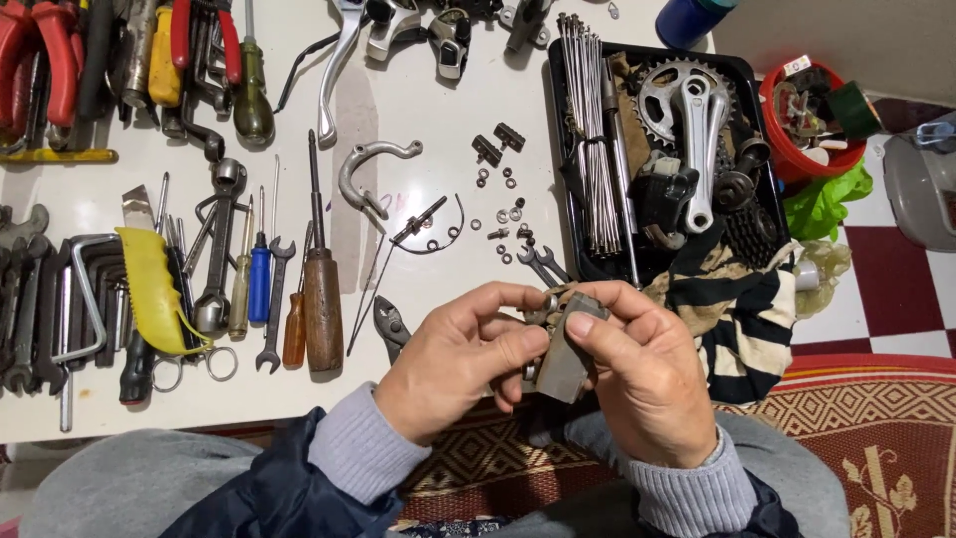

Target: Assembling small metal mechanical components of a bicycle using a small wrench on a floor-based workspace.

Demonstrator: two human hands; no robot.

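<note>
Bright, even light from above fills the scene; the white table (438,110) reads almost blown out, with soft, short shadows under the tools; no hard glare, only small glints on the chrome crank arm (700,130) and the bundle of spokes (588,130); the picture is mostly sharp in the centre; the left hand (453,364) and right hand (647,384) look slightly soft, their skin evenly lit; the wide lens bends the table's edges and stretches things at the corners; the red pliers (40,60) at the upper left corner look smeared; colours are vivid, contrast moderate.
</note>
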